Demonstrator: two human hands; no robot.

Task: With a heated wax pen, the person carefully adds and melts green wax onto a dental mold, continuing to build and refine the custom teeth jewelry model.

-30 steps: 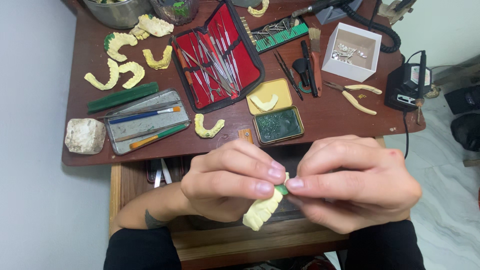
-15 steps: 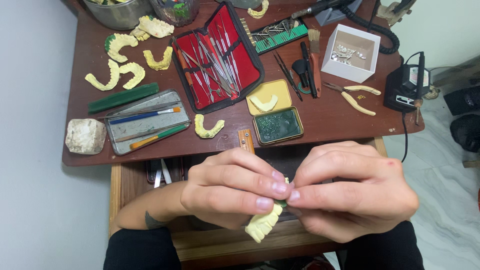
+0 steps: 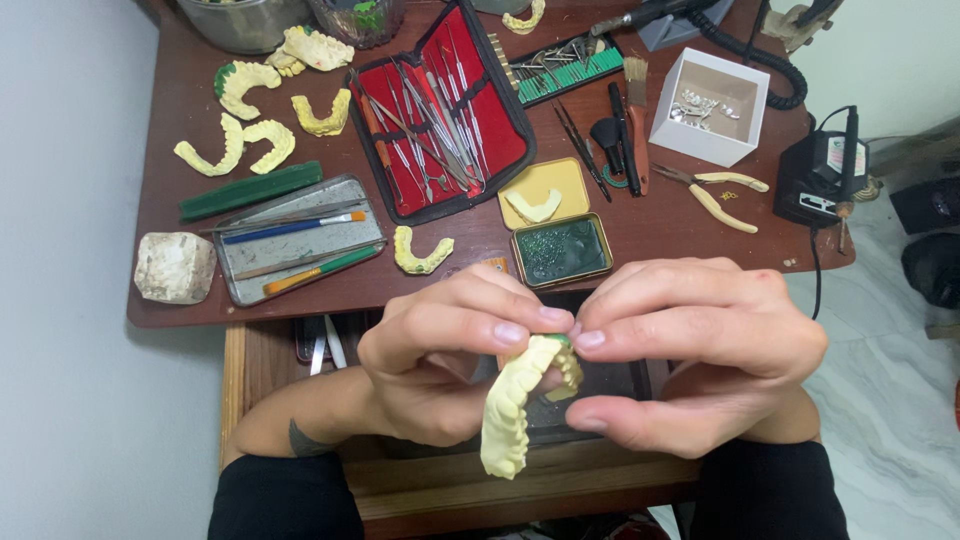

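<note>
Both my hands meet over an open drawer below the brown table (image 3: 660, 235). My left hand (image 3: 450, 350) and my right hand (image 3: 700, 350) together pinch a pale yellow dental arch cast (image 3: 508, 410), which hangs tilted between the fingers. A small bit of green wax (image 3: 560, 340) shows at the cast's top, right where my fingertips touch. Part of the cast is hidden behind my fingers.
On the table: several yellow dental casts (image 3: 250, 140), a red instrument case (image 3: 440, 110), a metal tray with brushes (image 3: 295, 245), a green wax stick (image 3: 250, 190), an open tin of green wax (image 3: 560, 248), a white box (image 3: 710, 105), pliers (image 3: 715, 190), a stone block (image 3: 175, 267).
The cast has turned and dropped a little, so more of its tooth row faces me. My right fingers shifted over its top end.
</note>
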